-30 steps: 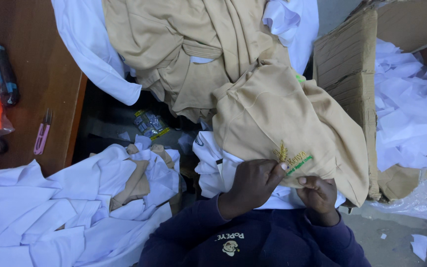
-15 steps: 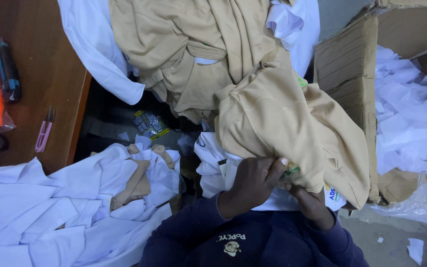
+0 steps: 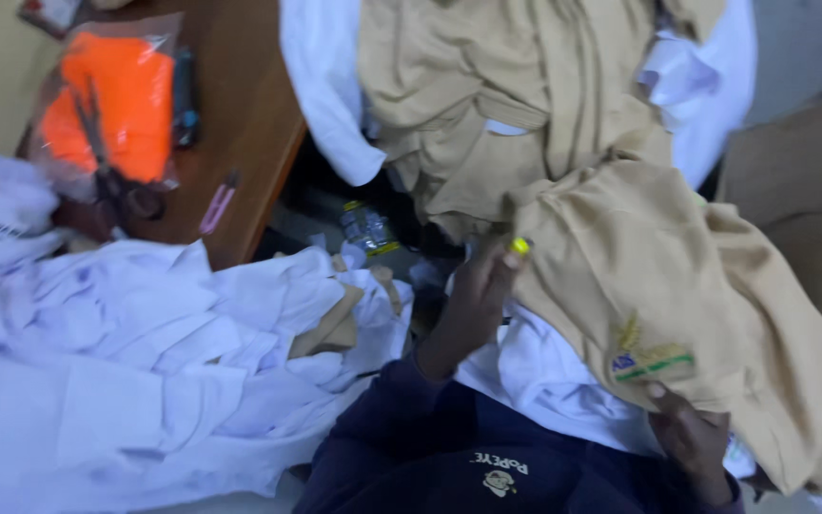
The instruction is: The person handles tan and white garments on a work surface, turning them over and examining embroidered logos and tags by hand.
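Note:
A tan garment [image 3: 677, 276] with a small embroidered badge [image 3: 651, 360] lies over my lap on white cloth. My left hand [image 3: 476, 300] is raised at the garment's left edge and pinches the fabric there; a small yellow-green thing [image 3: 520, 246] shows at its fingertips. My right hand [image 3: 692, 440] grips the garment's lower edge just below the badge, partly hidden under the cloth. My dark blue sleeves and chest fill the bottom of the view.
A heap of white garments [image 3: 135, 352] lies at the left. Behind it, a wooden table [image 3: 249, 105] carries an orange packet [image 3: 111, 114], scissors [image 3: 107, 181] and pink snips [image 3: 218, 203]. More tan cloth [image 3: 487, 86] is piled at the back, and a cardboard box [image 3: 811, 190] stands at the right.
My left hand has moved from the badge up to the garment's left edge. The garment now lies spread with the badge showing, and my right hand sits lower. The view has swung left.

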